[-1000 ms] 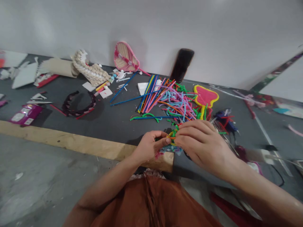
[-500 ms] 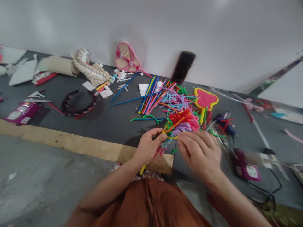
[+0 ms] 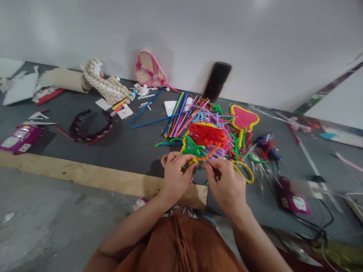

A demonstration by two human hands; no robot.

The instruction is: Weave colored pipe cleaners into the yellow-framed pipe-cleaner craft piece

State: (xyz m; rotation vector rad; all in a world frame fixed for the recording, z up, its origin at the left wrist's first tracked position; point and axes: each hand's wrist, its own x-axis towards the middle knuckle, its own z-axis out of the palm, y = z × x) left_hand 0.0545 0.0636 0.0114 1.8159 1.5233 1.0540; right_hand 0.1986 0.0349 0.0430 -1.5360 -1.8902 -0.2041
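Observation:
Above the table's front edge, a multicoloured pipe cleaner craft point(image 3: 208, 136) with red, green, purple and yellow parts is held between my hands. My left hand point(image 3: 177, 173) is closed, thumb and fingers pinching its yellow edge. My right hand point(image 3: 227, 185) is closed too, thumb and index fingertip together at the lower edge where an orange strand point(image 3: 214, 151) meets the yellow. A yellow loop point(image 3: 246, 172) sticks out beyond my right knuckles. Fingers hide part of the lower edge. Behind the craft lies a bundle of loose pipe cleaners point(image 3: 177, 117).
A pink and yellow shape point(image 3: 245, 118) lies right of the pile, and a phone point(image 3: 217, 81) leans on the wall. Farther left are a dark headband point(image 3: 90, 126) and a pink fan point(image 3: 150, 70). Purple packs point(image 3: 21, 138) and a cable point(image 3: 330, 223) lie toward the sides.
The craft has turned, showing more of its red and green face. My right hand has moved left, closer to my left hand. A yellow loop now shows at the right.

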